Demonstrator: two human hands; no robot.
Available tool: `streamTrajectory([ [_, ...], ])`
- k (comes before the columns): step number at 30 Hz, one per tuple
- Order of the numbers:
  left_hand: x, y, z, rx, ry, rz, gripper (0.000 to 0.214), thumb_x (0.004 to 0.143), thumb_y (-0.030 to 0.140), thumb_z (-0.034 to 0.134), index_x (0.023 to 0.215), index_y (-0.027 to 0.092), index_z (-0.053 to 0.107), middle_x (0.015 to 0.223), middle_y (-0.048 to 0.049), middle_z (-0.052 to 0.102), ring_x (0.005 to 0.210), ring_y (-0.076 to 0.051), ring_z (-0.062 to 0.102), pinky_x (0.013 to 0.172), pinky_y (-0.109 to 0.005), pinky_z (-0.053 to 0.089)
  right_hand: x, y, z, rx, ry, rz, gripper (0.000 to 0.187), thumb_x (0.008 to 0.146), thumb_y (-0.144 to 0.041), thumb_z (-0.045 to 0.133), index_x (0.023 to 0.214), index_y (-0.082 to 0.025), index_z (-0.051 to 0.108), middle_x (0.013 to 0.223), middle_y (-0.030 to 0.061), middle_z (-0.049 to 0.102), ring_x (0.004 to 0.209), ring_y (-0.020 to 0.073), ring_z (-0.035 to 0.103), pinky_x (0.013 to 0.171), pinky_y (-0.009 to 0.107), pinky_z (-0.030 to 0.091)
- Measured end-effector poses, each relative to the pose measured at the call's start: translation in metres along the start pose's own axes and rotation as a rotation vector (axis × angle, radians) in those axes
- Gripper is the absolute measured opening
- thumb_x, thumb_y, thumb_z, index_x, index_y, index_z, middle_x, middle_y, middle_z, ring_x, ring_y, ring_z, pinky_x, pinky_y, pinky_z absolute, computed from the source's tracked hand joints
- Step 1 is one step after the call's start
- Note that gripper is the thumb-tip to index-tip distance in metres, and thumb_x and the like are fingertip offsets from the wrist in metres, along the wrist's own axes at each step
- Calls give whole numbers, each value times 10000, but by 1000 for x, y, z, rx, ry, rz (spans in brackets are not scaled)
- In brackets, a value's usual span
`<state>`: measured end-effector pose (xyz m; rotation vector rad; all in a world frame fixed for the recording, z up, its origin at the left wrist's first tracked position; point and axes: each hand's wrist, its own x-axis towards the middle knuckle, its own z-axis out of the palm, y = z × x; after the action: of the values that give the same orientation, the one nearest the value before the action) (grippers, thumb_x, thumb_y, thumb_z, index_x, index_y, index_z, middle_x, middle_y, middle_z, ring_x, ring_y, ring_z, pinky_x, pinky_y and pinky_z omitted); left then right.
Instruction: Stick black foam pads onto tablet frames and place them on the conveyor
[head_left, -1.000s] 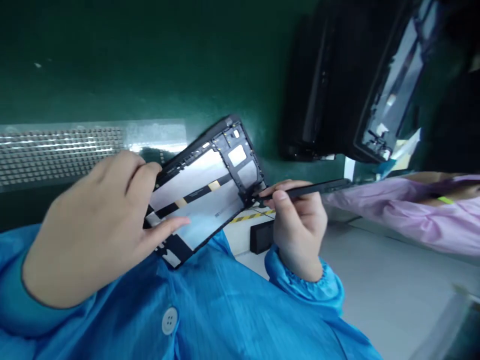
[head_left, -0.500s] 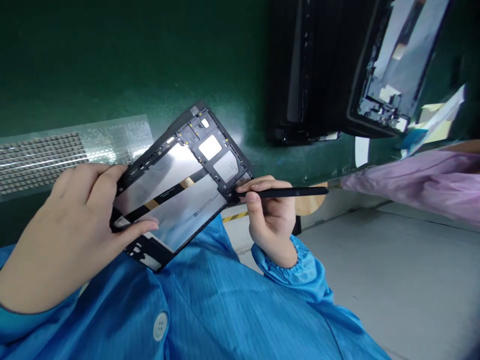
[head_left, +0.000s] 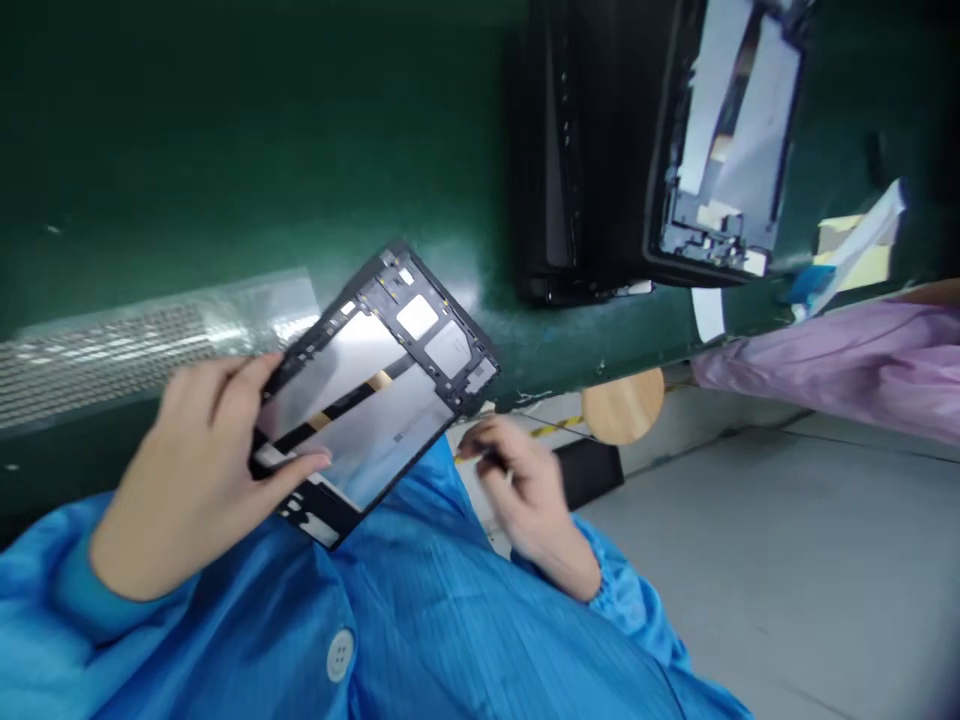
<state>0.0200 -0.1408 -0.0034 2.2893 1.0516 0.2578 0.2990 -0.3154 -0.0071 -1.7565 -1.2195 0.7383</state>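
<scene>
My left hand (head_left: 202, 470) is closed around the left end of an opened tablet (head_left: 375, 400), with the thumb lying across its inside face. The tablet is tilted, showing silvery panels, a dark strip with gold-coloured sections and a black frame with small parts. My right hand (head_left: 525, 490) is just below and right of the tablet's right corner, apart from it. Its fingers are curled in and blurred by motion; something dark shows between them, but I cannot make out what it is.
A clear sheet with rows of small pieces (head_left: 112, 350) lies left on the green table (head_left: 262, 120). Black tablet housings (head_left: 600, 150) and another opened tablet (head_left: 735, 130) are at the upper right. Beyond are yellow paper (head_left: 862, 255), a pink sleeve (head_left: 832, 350) and a round wooden stool (head_left: 624, 405).
My right hand has drawn back down from the tablet's corner, and the black pen-shaped tool it held is no longer plainly visible. My left hand keeps hold of the tablet. The camera view has shifted slightly.
</scene>
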Motion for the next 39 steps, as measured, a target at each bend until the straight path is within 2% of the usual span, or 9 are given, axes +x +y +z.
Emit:
streamTrajectory([
  [7, -11, 37, 15, -173, 208, 176, 755, 1112, 701, 481, 1679, 208, 409, 1504, -185, 620, 1385, -308, 652, 1074, -438, 660, -10, -26, 29, 128, 337, 116, 514, 978, -325, 764, 1439, -543, 695, 1143, 16, 884, 871, 338, 876, 566, 480, 736],
  [12, -9, 14, -9, -148, 516, 86, 471, 1119, 292, 569, 1575, 199, 499, 1466, -185, 626, 1378, -288, 638, 1141, -471, 609, 158, -61, 58, 506, 257, 170, 621, 684, -433, 1021, 1250, -293, 808, 1125, 61, 887, 979, 350, 854, 890, 552, 740],
  [17, -23, 7, -20, -225, 697, 145, 298, 1038, 205, 588, 1336, 224, 602, 1162, -104, 695, 1062, -232, 716, 909, -401, 659, 342, -152, 194, 625, -95, 128, 366, 907, -409, 865, 1174, -185, 753, 1017, 26, 821, 846, 193, 767, 819, 369, 679],
  [20, -22, 14, -16, -268, 704, 159, 309, 1017, 194, 586, 1322, 237, 608, 1102, -98, 712, 990, -235, 727, 830, -399, 668, 398, -196, 265, 547, -188, 154, 287, 1042, -393, 782, 1198, -156, 738, 1051, 35, 781, 835, 158, 738, 766, 330, 662],
  [23, -14, 18, -11, -313, 674, 168, 257, 1042, 231, 576, 1294, 250, 619, 1076, -91, 723, 953, -225, 724, 790, -385, 668, 408, -212, 279, 481, -203, 147, 303, 1074, -408, 767, 1250, -165, 728, 1193, 62, 770, 986, 179, 760, 857, 360, 685],
  [27, 16, 20, -1, -411, 525, 160, 217, 1116, 360, 599, 1252, 210, 677, 1134, -85, 735, 1016, -195, 725, 901, -372, 677, 355, -179, 192, 476, -164, 71, 354, 1104, -441, 661, 920, -152, 752, 825, -3, 688, 642, 109, 614, 614, 263, 543],
  [31, 97, 46, 19, -516, 297, 108, 397, 1089, 489, 711, 1343, 184, 708, 1356, -111, 722, 1196, -226, 720, 1068, -451, 666, 273, -102, 19, 402, -20, -51, 303, 943, -495, 845, 1054, -214, 843, 898, 21, 788, 736, 162, 725, 672, 299, 577],
  [35, 202, 115, 42, -579, 154, -1, 449, 1081, 484, 722, 1429, 202, 682, 1488, -132, 674, 1309, -261, 693, 1143, -501, 644, 224, -34, -149, 69, 509, -132, 129, 907, -275, 917, 840, -248, 810, 716, -7, 679, 596, 116, 572, 544, 267, 477],
  [39, 266, 181, 57, -602, 102, -166, 489, 1070, 491, 738, 1447, 188, 667, 1474, -131, 677, 1306, -271, 698, 1127, -508, 649, 211, 9, -210, -66, 553, 114, 176, 1086, -389, 754, 1154, -228, 769, 1186, 55, 782, 1010, 173, 766, 857, 310, 664],
])
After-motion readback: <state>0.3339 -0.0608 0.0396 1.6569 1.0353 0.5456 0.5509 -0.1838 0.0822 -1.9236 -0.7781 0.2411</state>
